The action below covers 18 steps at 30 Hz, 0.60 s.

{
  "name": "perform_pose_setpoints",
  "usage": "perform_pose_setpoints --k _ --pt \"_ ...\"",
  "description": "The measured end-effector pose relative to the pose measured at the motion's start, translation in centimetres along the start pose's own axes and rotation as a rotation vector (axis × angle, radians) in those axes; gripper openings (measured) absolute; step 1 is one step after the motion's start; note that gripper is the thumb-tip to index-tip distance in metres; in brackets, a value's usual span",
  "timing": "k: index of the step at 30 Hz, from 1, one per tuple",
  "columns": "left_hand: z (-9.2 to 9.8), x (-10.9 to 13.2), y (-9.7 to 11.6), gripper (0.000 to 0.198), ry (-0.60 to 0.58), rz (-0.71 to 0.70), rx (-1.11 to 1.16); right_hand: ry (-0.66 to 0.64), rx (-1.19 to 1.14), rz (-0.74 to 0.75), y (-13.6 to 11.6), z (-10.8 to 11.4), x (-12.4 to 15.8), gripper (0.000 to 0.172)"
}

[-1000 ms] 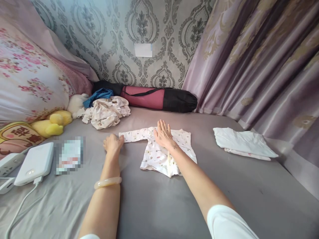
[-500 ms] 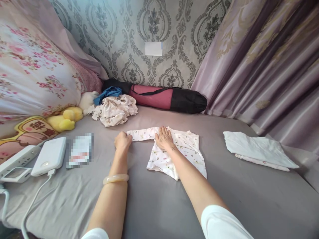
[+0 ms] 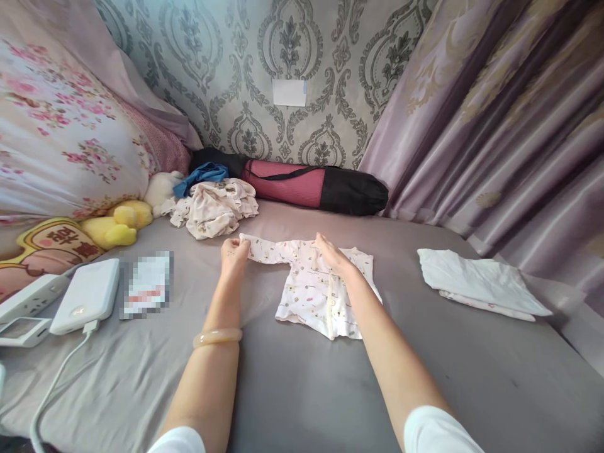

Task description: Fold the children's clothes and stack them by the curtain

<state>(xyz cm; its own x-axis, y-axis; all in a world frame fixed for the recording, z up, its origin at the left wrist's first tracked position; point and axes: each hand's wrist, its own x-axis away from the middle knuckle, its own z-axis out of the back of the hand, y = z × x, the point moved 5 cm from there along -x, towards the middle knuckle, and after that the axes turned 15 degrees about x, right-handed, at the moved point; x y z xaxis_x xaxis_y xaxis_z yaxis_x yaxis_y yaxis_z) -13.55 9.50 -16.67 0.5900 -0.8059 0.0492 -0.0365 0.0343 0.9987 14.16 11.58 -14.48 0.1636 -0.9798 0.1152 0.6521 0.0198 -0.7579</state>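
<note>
A small white baby shirt (image 3: 315, 289) with tiny prints lies spread on the grey bed sheet (image 3: 302, 384). My left hand (image 3: 234, 253) pinches the cuff of its left sleeve and holds it slightly off the sheet. My right hand (image 3: 331, 253) grips the shirt's upper edge near the collar, fingers curled on the cloth. A pale bangle (image 3: 216, 337) circles my left wrist.
A pile of crumpled clothes (image 3: 212, 207) lies behind the shirt, with a red and black rolled bag (image 3: 314, 185) against the wall. Folded white garments (image 3: 476, 280) sit at the right. Yellow plush toy (image 3: 117, 225), power bank (image 3: 85, 296) and cable lie left. Curtains hang right.
My right hand has lifted from lying flat on the shirt and now grips its upper edge. My left hand has raised the sleeve cuff a little.
</note>
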Motion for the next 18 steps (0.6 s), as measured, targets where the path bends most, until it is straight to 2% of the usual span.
perform_pose_setpoints --k 4,8,12,18 --pt "-1.6 1.0 0.7 0.028 -0.017 0.118 0.370 -0.008 -0.359 -0.101 1.2 1.3 1.8 0.062" --pt "-3.9 3.0 2.6 0.038 -0.178 0.067 0.535 -0.040 -0.559 -0.232 2.1 1.5 3.2 0.059" --pt "-6.7 5.7 3.7 0.044 -0.365 0.017 0.572 -0.073 -0.630 -0.289 2.5 1.4 4.0 0.056" --pt "-10.4 10.0 3.3 0.043 -0.603 -0.046 0.485 -0.103 -0.676 -0.286 2.2 1.8 4.8 0.054"
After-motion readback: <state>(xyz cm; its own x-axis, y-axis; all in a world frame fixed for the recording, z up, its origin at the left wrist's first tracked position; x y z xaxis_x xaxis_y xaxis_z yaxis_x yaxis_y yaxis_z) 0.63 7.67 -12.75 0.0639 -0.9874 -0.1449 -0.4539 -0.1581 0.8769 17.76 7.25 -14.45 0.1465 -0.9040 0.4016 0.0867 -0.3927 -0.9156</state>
